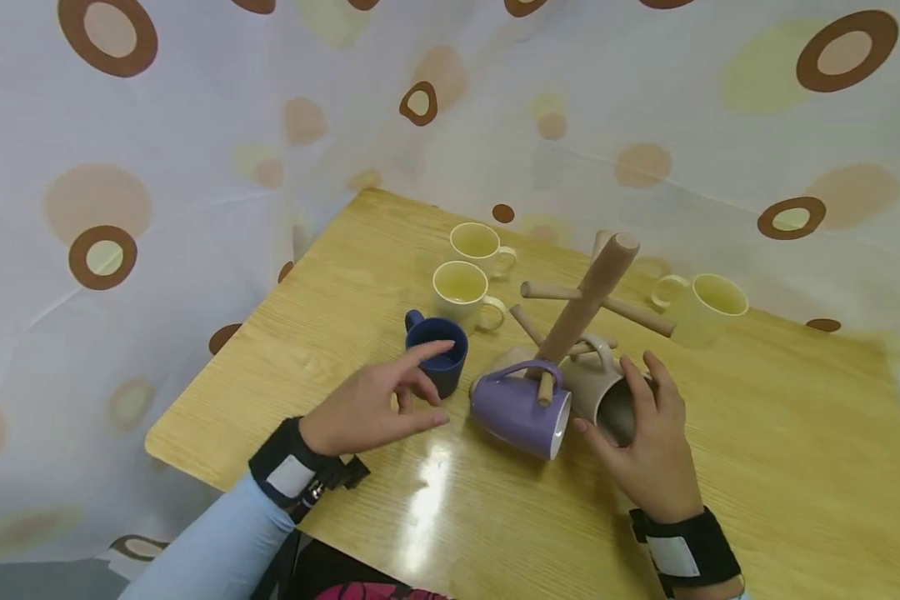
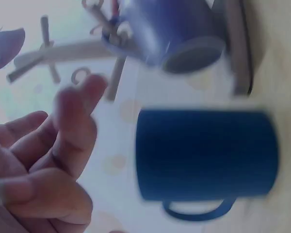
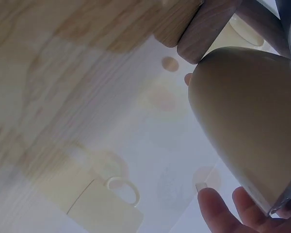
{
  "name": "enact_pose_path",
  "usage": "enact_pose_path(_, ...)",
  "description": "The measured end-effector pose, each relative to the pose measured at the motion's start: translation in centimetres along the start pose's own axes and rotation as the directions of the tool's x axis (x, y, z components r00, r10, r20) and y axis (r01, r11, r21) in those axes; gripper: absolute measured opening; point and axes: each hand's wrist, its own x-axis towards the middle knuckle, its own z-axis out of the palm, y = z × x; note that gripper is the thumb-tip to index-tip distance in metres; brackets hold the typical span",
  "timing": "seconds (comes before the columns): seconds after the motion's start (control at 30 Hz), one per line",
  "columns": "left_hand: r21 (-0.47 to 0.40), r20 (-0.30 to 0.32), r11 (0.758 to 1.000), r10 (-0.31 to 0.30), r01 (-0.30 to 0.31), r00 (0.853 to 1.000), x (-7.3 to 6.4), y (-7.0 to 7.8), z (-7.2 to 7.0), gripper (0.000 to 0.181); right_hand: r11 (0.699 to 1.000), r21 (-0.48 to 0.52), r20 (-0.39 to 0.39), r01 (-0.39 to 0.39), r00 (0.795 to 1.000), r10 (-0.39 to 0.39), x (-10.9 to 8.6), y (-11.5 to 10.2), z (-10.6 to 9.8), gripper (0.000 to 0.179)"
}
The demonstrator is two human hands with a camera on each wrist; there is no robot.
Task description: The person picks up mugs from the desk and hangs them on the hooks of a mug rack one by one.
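A wooden mug tree (image 1: 579, 312) stands on the table with a purple mug (image 1: 512, 410) hanging on its side by the handle from a low peg. Beside it a beige-grey mug (image 1: 587, 390) lies tilted against the tree, its mouth facing my right hand (image 1: 654, 454). My right fingers and thumb span that mug's rim and grip it; in the right wrist view the fingertips (image 3: 214, 206) sit by the rim. My left hand (image 1: 378, 404), holding nothing, hovers beside the upright dark blue mug (image 2: 206, 155), thumb and index finger spread apart, the other fingers bent.
Two pale yellow mugs (image 1: 461, 292) stand upright behind the blue one. Another yellow mug (image 1: 708, 312) stands at the back right, past the upper pegs (image 1: 637, 315). The wooden table (image 1: 285, 367) meets a patterned cloth (image 1: 195, 108) at its back and left.
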Motion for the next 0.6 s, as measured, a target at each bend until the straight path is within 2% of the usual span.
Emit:
enact_pose_path(0.03,0.052,-0.051,0.998,0.045,-0.042,0.998,0.4,-0.2,-0.6,0.072,1.000,0.004,-0.002,-0.001,1.000,0.001,-0.1,0.1,-0.1,0.094)
enact_pose_path(0.1,0.160,-0.118,0.984,0.102,-0.082,0.988,0.9,-0.7,-1.7,0.068,1.000,0.013,0.006,-0.007,1.000,0.007,-0.2,0.1,-0.3,0.095)
enact_pose_path(0.17,0.256,-0.135,0.964,0.105,-0.068,0.985,1.1,-1.2,-2.4,0.070,1.000,0.023,0.017,-0.020,1.000,0.020,-0.5,-0.1,-0.1,0.096)
enact_pose_path(0.27,0.373,-0.106,0.928,0.045,-0.002,0.993,1.0,-1.7,-2.6,0.079,0.999,0.034,0.041,-0.038,0.998,0.036,-0.7,-0.6,0.2,0.098)
enact_pose_path(0.33,0.424,-0.097,0.904,-0.018,0.058,0.995,0.6,-1.9,-2.6,0.084,0.999,0.048,0.061,-0.022,0.998,0.019,-0.4,-0.9,0.7,0.098)
enact_pose_path(0.4,0.459,-0.084,0.884,-0.058,0.090,0.995,0.3,-2.1,-2.3,0.088,0.999,0.053,0.075,0.003,0.997,-0.007,0.0,-1.2,1.0,0.098)
enact_pose_path(0.5,0.485,-0.052,0.869,-0.085,0.099,0.995,0.4,-2.3,-1.9,0.090,0.998,0.050,0.086,0.041,0.995,-0.045,0.6,-1.3,1.4,0.098)
enact_pose_path(0.6,0.502,-0.014,0.861,-0.088,0.083,0.996,1.1,-2.6,-1.4,0.091,0.997,0.050,0.094,0.060,0.994,-0.065,1.0,-1.2,1.5,0.098)
